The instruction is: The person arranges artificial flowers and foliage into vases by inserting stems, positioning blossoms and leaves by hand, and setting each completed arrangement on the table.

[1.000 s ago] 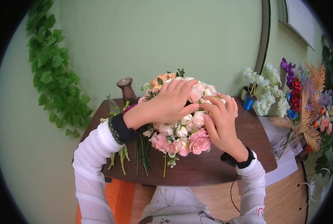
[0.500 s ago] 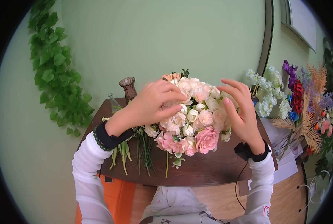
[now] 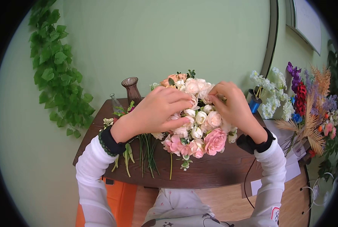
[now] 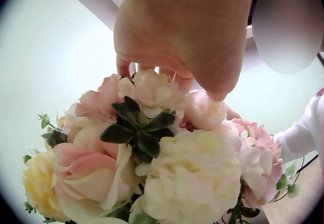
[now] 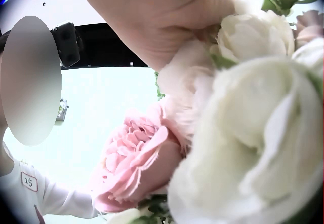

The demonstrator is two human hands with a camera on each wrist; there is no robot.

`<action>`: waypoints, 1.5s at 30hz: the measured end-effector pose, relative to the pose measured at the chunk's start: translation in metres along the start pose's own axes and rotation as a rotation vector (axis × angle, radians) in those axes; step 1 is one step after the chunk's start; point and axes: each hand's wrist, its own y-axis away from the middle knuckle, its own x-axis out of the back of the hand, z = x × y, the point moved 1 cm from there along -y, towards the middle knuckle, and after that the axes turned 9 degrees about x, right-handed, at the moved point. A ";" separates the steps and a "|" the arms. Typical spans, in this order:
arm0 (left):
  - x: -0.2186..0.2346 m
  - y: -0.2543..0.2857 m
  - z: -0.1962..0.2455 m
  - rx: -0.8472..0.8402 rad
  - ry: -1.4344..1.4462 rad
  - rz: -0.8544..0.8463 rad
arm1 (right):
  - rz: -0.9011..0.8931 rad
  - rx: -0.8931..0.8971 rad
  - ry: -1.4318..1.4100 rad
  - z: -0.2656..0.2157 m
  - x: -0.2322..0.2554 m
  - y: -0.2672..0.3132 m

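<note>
A dense round bouquet [image 3: 201,118] of white, pale pink and peach flowers stands above the dark wooden table. My left hand [image 3: 153,109] rests over its left side with the fingers stretched and the thumb apart from them. In the left wrist view those fingers reach behind the blooms, beyond a cream flower [image 4: 192,176] and a pink-edged rose [image 4: 91,176]. On the upper right side, my right hand [image 3: 235,108] has its thumb and fingers bent together at a pale rose [image 3: 205,94]. A pink rose [image 5: 136,158] and a large white rose [image 5: 253,148] fill the right wrist view.
Loose green stems [image 3: 148,155] lie on the table [image 3: 199,176] left of the bouquet. Behind them stand a brown glass vase [image 3: 131,87] and a small clear bottle [image 3: 116,102]. A blue spool [image 3: 254,104] and assorted flowers [image 3: 313,102] are at the right.
My right hand lifted away to the right with fingers spread, then came back to the bouquet with fingers bent. My left hand shifted left across the blooms. The bouquet moved slightly right in view.
</note>
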 end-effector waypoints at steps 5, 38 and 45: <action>0.001 -0.003 0.007 -0.019 -0.046 0.015 | 0.137 0.041 -0.095 -0.003 -0.006 0.005; 0.005 -0.018 -0.002 0.094 0.003 0.137 | 0.252 0.093 -0.086 -0.004 0.006 0.021; -0.008 -0.058 -0.024 0.074 0.113 -0.048 | 0.048 0.308 0.035 -0.016 0.010 0.009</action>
